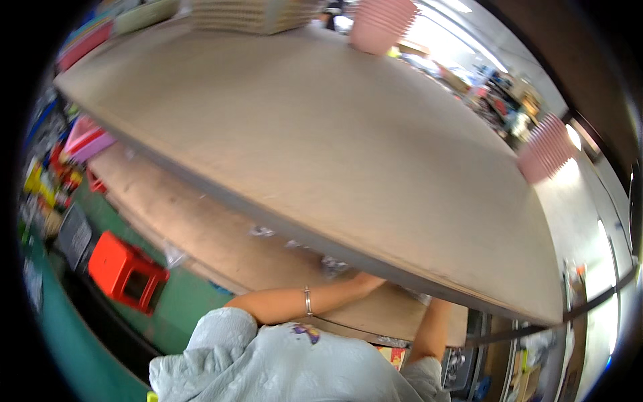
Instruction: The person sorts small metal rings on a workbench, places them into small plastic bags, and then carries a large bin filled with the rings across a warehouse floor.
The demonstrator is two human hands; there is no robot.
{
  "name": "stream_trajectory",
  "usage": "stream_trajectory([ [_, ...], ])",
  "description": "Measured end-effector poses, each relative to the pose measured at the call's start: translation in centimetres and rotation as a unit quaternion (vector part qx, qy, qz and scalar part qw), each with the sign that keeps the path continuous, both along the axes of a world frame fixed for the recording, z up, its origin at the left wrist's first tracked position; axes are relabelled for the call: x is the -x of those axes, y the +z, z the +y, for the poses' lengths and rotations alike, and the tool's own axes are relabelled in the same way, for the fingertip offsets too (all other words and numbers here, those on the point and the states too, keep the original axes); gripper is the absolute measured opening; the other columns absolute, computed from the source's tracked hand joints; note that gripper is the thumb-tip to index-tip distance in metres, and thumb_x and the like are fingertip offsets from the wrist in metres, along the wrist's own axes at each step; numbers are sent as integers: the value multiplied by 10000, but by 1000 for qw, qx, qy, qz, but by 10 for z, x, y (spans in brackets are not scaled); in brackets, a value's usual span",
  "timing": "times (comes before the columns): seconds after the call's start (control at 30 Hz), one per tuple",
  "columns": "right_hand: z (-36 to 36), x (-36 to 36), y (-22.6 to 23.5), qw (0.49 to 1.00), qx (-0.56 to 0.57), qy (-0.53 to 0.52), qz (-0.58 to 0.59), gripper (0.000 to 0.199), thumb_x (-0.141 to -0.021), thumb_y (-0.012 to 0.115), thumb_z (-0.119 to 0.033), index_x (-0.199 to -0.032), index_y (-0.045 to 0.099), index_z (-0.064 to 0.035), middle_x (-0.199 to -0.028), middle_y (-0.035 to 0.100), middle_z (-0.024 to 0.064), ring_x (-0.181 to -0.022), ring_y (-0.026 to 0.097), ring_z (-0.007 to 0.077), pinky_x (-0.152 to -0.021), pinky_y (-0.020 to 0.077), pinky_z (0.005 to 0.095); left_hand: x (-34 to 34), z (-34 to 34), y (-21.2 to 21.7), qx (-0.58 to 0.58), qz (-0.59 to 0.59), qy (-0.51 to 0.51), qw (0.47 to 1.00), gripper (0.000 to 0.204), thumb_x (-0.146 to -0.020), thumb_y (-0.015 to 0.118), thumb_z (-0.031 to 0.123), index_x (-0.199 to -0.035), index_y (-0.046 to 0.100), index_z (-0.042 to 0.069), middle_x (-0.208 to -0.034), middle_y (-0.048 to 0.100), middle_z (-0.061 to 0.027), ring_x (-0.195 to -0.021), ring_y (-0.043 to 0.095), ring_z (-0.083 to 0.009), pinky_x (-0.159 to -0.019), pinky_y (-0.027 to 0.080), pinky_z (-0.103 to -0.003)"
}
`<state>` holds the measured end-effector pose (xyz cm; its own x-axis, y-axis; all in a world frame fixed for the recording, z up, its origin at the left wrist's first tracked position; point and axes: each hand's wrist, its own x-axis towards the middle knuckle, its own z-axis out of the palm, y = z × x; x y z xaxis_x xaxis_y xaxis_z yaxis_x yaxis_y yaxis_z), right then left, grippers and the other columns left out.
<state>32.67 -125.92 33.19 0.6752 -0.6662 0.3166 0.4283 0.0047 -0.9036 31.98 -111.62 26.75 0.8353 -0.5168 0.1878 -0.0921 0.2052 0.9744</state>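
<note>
My left forearm, with a silver bracelet (308,301) on it, reaches in over the lower wooden shelf (221,234). Just the back of my left hand (368,282) shows; its fingers are out of sight under the edge of the upper board (321,147). My right forearm (431,328) goes up beneath the same board farther right, and the hand at its end is hidden. Close to my left hand lies a crumpled clear plastic bag (333,266). Whatever either hand holds or touches cannot be made out.
Stacked pink baskets stand on the board's far edge (382,25) and right end (546,151), near beige baskets (251,15). A pink-and-red tray (90,139) sits at the lower shelf's left end. A red stool (124,271) is on the green floor, left of me.
</note>
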Motion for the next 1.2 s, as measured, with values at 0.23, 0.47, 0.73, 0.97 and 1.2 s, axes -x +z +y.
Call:
stream_trajectory([
  [0.23,23,68,-16,939,255,-228,31,544,-900,449,-342,-1281,356,35,-1317,400,179,-1218,388,311,-1028,279,414,40,87,15,113,154,-188,963,521,-887,520,204,-1333,331,11,-1254,496,-127,-1117,493,-199,-964,378,-312],
  [0.47,213,107,-44,821,507,228,-131,474,-829,477,-299,-1160,496,40,-1240,478,204,-1193,393,381,-1036,235,470,58,143,-37,312,290,-125,896,464,-915,465,243,-1326,358,55,-1286,472,-109,-1117,509,-206,-920,422,-295],
  [0.73,366,57,-65,848,446,277,-74,392,-924,357,-252,-1138,529,28,-1077,578,155,-1002,528,300,-898,381,429,128,328,14,340,246,38,907,521,-943,423,315,-1370,286,51,-1390,341,-83,-1272,328,-178,-1047,271,-356],
  [0.97,586,88,-120,794,150,588,43,237,-924,405,-64,-1080,534,58,-861,616,121,-724,574,152,-701,462,263,239,569,-5,395,59,318,860,515,-878,558,217,-1307,362,11,-1242,491,-133,-1117,510,-228,-941,415,-340],
  [1.2,738,116,-162,523,212,811,156,266,-930,451,-144,-1129,491,28,-886,642,107,-716,592,141,-667,461,241,369,671,-49,443,18,632,635,425,-892,501,154,-1269,398,-15,-1185,524,-147,-1071,535,-229,-918,431,-342],
])
